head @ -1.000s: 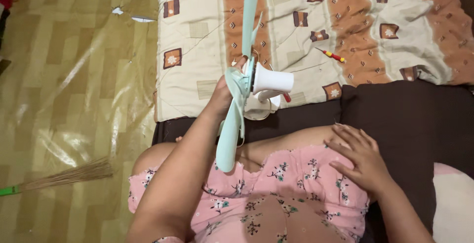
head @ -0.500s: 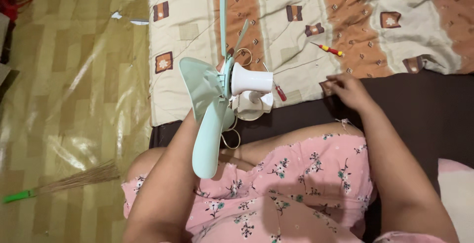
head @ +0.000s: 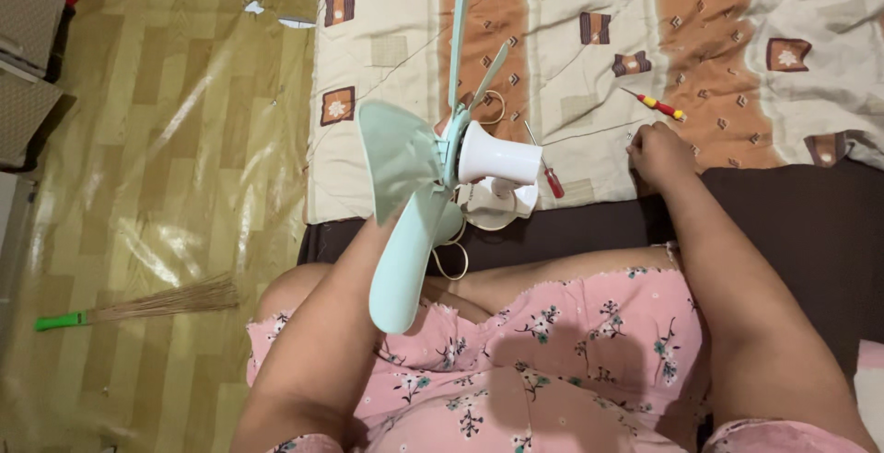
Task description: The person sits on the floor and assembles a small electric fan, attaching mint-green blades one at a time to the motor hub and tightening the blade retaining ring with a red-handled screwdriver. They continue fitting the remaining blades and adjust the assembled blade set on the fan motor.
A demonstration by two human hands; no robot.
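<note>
**A:** Where is the fan, and which way does it face?

**B:** A pale mint-green fan blade assembly with a white motor housing is held up above the person's lap, at the near edge of a patterned quilt. The white housing points to the right, so the spin axis runs level, left to right. The blades are seen partly edge-on: one long blade runs up towards the top of the frame, another hangs down towards the knees, so the longest line through the blades is roughly vertical.

**A:** What are the hands doing?

**B:** The left hand is mostly hidden behind the blades; it supports the fan from below, though the exact grip cannot be seen. The right hand rests curled, knuckles up, on the quilt's near edge, well apart from the fan. Whether it is pinching something small cannot be told.

**A:** What lies nearby?

**B:** A red and yellow screwdriver lies just beyond the right hand. A red-handled screwdriver lies beside the housing. A straw broom lies on the glossy floor at left.
</note>
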